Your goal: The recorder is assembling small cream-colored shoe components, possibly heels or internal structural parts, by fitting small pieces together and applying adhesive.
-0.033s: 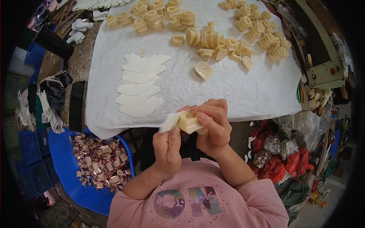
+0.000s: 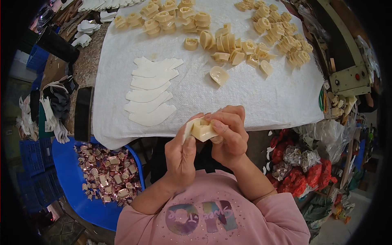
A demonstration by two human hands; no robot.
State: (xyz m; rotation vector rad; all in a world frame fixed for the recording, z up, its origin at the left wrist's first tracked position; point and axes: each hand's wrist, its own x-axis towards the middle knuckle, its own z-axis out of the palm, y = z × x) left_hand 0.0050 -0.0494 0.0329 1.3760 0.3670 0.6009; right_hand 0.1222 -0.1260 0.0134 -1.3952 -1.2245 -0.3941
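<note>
Both hands raised just near of the table edge: left hand (image 2: pixel 181 153) and right hand (image 2: pixel 228 134) pinching a cream moulded piece (image 2: pixel 203 130) with a flat cream sheet (image 2: pixel 188 127) pressed against its left side. Looks light, stiff-ish shell, sheet floppy; best gripped by side walls, thumbs on top. Similar flat sheets (image 2: pixel 151 92) stacked on white cloth (image 2: pixel 265 98), far left.

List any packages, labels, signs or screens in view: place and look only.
Wrapped pieces: heap in the blue tub, lower left; small, shiny copper-pink foil.
Plastic bags: lower right beside the table; crumpled, red and clear.
Printed patch: on the pink shirt; rounded, multicoloured.
No screens or signs visible.
</note>
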